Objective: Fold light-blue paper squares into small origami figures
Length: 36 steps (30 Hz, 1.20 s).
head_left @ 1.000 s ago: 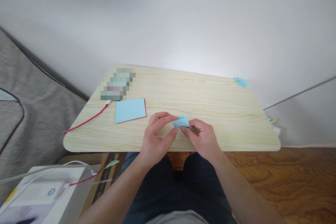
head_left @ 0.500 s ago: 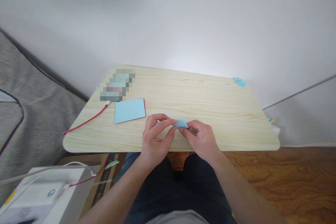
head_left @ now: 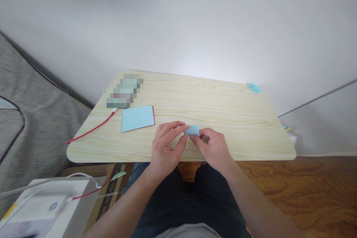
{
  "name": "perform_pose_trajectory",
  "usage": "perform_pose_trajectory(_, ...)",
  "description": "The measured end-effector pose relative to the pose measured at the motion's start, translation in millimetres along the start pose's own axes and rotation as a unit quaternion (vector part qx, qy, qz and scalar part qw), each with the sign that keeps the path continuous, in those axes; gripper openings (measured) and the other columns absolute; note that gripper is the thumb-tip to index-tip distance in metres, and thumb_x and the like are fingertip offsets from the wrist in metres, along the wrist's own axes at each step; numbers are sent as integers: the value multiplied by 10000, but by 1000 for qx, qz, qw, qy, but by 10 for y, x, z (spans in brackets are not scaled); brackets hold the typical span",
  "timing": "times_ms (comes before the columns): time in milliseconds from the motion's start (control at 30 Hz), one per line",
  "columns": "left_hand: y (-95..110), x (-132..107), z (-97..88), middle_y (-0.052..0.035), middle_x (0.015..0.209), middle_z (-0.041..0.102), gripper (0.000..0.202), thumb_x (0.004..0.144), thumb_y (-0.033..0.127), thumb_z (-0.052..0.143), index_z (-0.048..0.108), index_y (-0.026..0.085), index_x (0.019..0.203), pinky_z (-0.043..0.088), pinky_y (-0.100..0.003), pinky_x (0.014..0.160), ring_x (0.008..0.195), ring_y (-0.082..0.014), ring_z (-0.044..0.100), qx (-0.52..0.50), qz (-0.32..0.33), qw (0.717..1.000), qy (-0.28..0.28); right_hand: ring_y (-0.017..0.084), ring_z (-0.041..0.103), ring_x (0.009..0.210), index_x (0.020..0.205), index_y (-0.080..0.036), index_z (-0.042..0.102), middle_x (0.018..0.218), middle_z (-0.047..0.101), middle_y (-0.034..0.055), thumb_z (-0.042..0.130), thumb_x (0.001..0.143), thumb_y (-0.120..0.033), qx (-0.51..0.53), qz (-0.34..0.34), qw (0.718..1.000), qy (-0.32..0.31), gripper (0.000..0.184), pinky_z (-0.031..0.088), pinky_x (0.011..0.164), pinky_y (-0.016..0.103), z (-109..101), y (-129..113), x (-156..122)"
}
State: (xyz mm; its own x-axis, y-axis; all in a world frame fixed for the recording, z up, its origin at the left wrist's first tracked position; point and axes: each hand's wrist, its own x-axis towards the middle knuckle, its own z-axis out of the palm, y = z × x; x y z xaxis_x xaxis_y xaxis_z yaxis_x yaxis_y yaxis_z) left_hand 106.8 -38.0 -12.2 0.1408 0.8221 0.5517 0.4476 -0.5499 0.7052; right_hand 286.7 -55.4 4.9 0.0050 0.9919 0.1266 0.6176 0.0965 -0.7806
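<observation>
Both my hands meet over the near edge of a light wooden table [head_left: 223,111]. Between them is a small folded piece of light blue paper [head_left: 192,131]. My left hand [head_left: 166,145] pinches its left end with thumb and forefinger. My right hand [head_left: 213,147] pinches its right end, fingers curled. A small stack of light blue paper squares [head_left: 137,118], with a red sheet showing at its edge, lies on the table just left of my left hand.
A blurred-out flat object [head_left: 124,90] lies at the table's back left, with a red cable [head_left: 92,128] running off the left edge. A small blue folded item [head_left: 254,87] sits at the back right corner. A white box [head_left: 47,206] stands lower left. Wall behind.
The folded blue paper has been pressed flatter and smaller between my fingers. Both hands stayed in place, shifting only slightly.
</observation>
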Motion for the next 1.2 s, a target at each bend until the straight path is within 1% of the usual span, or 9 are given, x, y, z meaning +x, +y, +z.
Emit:
perform_pose_trajectory(133, 7, 0, 1, -47, 1212, 701, 288, 892, 176, 658, 717, 279, 1155, 486, -454, 1021, 1145, -236, 617, -9, -10, 1000, -6, 195, 653, 768, 918, -258, 770, 820, 731, 15, 668, 907, -393, 6, 7, 1000, -5, 170, 473, 708, 323, -2, -6, 6)
perform_pose_trajectory(333, -7, -19, 1, -35, 999, 708, 146, 880, 208, 660, 693, 240, 1018, 499, -406, 922, 1006, -223, 625, -6, -60, 998, 8, 198, 678, 796, 947, -257, 773, 855, 750, 17, 675, 897, -348, 46, 15, 999, -14, 142, 487, 712, 315, 22, -30, 0)
perform_pose_trajectory(467, -1, -11, -2, -33, 965, 704, 140, 882, 186, 652, 700, 238, 1003, 489, -398, 902, 983, -220, 614, -2, -55, 998, 8, 196, 677, 788, 943, -258, 771, 851, 750, 18, 685, 884, -341, 51, 18, 998, -14, 133, 490, 718, 320, 26, -46, 2)
perform_pose_trajectory(633, -14, -14, -1, -35, 945, 694, 141, 879, 149, 645, 733, 242, 941, 485, -377, 876, 948, -203, 608, -3, -30, 1000, 6, 196, 689, 856, 1112, -271, 721, 927, 754, 14, 737, 840, -361, 77, 24, 996, -30, 288, 507, 784, 323, -51, -32, -1)
perform_pose_trajectory(733, -20, -24, 3, -36, 936, 688, 147, 869, 135, 641, 739, 239, 909, 481, -371, 873, 945, -199, 602, -1, -23, 1000, -1, 190, 689, 784, 1168, -276, 696, 927, 755, 22, 740, 836, -463, 102, 49, 992, -55, 383, 498, 670, 300, -119, -19, -1)
perform_pose_trajectory(800, -16, -25, 9, -37, 937, 689, 146, 866, 132, 639, 737, 236, 898, 480, -375, 881, 948, -201, 602, 3, -17, 1000, -5, 193, 689, 784, 1135, -266, 709, 925, 755, 31, 710, 859, -494, 106, 46, 992, -57, 358, 486, 627, 290, -147, -12, 4)
perform_pose_trajectory(933, -9, -8, 19, -39, 963, 707, 155, 872, 124, 622, 730, 235, 882, 477, -392, 920, 973, -207, 612, 9, -3, 1000, -26, 201, 688, 886, 1043, -251, 735, 935, 747, 32, 668, 905, -402, 71, -3, 997, -19, 215, 513, 770, 315, -145, 20, 14)
perform_pose_trajectory(1033, -14, 5, 18, -33, 1006, 723, 169, 877, 111, 605, 717, 236, 896, 466, -410, 957, 1011, -214, 610, 16, 10, 998, -63, 191, 680, 864, 1039, -251, 727, 921, 737, 26, 632, 924, -314, 44, -17, 999, 3, 162, 512, 815, 329, -119, 76, 6)
perform_pose_trajectory(1200, -22, 27, -14, -18, 1114, 728, 189, 903, 115, 563, 701, 244, 899, 427, -448, 1020, 1117, -234, 585, 77, 17, 987, -139, 194, 674, 861, 1259, -288, 639, 973, 736, 18, 593, 914, -185, 32, -41, 999, -12, 363, 523, 839, 356, -145, 172, -33)
